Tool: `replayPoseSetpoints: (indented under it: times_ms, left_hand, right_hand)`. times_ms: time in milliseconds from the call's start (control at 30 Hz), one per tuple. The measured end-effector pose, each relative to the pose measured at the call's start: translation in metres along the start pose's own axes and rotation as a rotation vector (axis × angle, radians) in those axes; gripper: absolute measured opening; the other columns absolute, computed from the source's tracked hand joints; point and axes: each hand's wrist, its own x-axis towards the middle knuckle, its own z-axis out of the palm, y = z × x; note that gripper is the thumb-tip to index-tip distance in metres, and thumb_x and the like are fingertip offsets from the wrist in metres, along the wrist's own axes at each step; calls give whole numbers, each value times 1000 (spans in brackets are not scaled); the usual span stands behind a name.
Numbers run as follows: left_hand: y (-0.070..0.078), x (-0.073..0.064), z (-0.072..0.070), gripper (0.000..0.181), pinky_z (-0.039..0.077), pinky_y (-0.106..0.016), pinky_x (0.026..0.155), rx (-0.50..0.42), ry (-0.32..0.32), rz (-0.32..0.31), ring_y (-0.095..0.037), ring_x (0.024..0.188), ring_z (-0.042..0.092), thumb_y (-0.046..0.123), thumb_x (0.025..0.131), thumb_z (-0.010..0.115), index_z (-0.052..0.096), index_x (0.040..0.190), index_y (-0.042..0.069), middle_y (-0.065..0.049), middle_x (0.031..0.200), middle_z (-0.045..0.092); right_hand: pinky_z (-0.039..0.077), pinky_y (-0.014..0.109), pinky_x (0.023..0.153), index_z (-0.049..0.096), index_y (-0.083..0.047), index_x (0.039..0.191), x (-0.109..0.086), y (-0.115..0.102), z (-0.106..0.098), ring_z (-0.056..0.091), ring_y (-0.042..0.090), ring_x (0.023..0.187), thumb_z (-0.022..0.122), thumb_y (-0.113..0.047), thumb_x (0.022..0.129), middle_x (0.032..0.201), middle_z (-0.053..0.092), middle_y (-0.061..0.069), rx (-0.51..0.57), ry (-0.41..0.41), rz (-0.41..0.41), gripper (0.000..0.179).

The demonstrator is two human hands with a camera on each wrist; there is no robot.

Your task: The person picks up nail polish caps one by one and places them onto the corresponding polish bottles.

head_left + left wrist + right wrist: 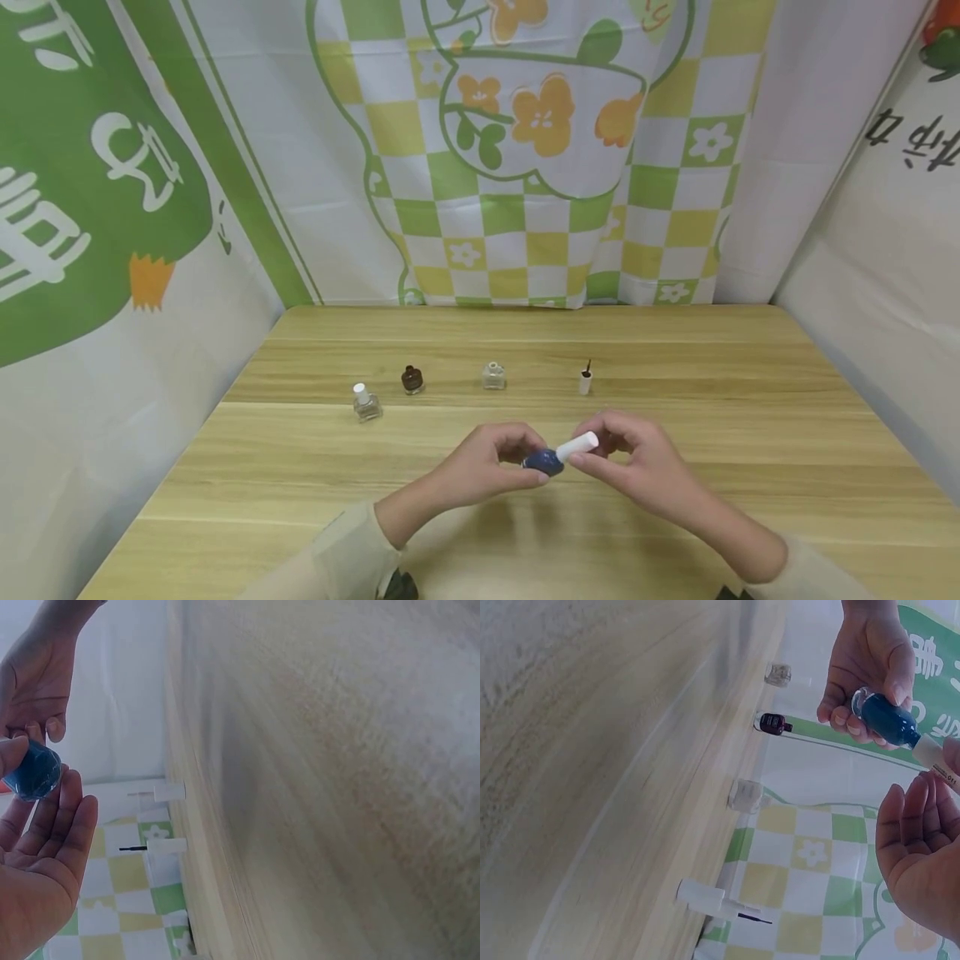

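Bottle of blue polish [542, 462] is held in the left hand [486, 468]. The right hand [643, 465] pinches its white cap [578, 447].

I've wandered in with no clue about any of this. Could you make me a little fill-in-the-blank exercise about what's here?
1. The bottle in the left hand is coloured ____.
2. The cap in the right hand is coloured ____.
3. Exactly ____ other bottles stand on the table.
4. The dark brush on the table points ____.

Missing words: blue; white; three; upward.
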Motion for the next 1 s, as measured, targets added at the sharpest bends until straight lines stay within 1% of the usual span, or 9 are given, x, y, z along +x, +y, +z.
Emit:
replayPoseSetpoints:
  times_ms: [200, 500, 633, 867, 1000]
  left_hand:
    - [0, 0, 1, 15, 52, -29, 82, -5, 7, 2, -12, 86, 64, 12, 85, 75, 68, 99, 9, 4, 95, 67]
    - [0, -1, 1, 16, 52, -30, 81, -30, 5, -7, -13, 86, 63, 11, 87, 74, 68, 101, 8, 3, 94, 67]
    - [2, -1, 2, 16, 52, -29, 81, -33, 10, -14, -13, 86, 63, 11, 87, 73, 68, 101, 8, 3, 94, 67]
    - [2, -1, 3, 16, 52, -30, 81, -35, 9, -16, -13, 86, 63, 12, 86, 74, 68, 101, 8, 2, 94, 67]
    - [2, -2, 3, 16, 52, -29, 81, -28, 19, -15, -13, 86, 63, 12, 86, 74, 68, 101, 8, 3, 94, 67]
  right_hand:
    - [53, 28, 59, 65, -16, 89, 0, 1, 4, 59, 12, 68, 76, -8, 84, 88, 67, -4, -8, 25, 15, 14]
    - [54, 28, 61, 67, -8, 98, -1, 0, 9, 60, 13, 71, 73, -5, 86, 86, 65, -3, 1, 67, 39, 14]
    - [55, 28, 62, 67, -7, 96, 0, 1, 10, 62, 13, 72, 73, -4, 86, 86, 66, -2, 23, 73, 44, 13]
    - [55, 29, 61, 65, -9, 89, 0, -1, 11, 62, 14, 70, 75, -8, 85, 84, 65, -1, 34, 82, 88, 11]
    - [54, 29, 60, 66, -9, 93, 0, -1, 9, 60, 14, 70, 75, -10, 85, 84, 64, -1, 24, 70, 107, 13]
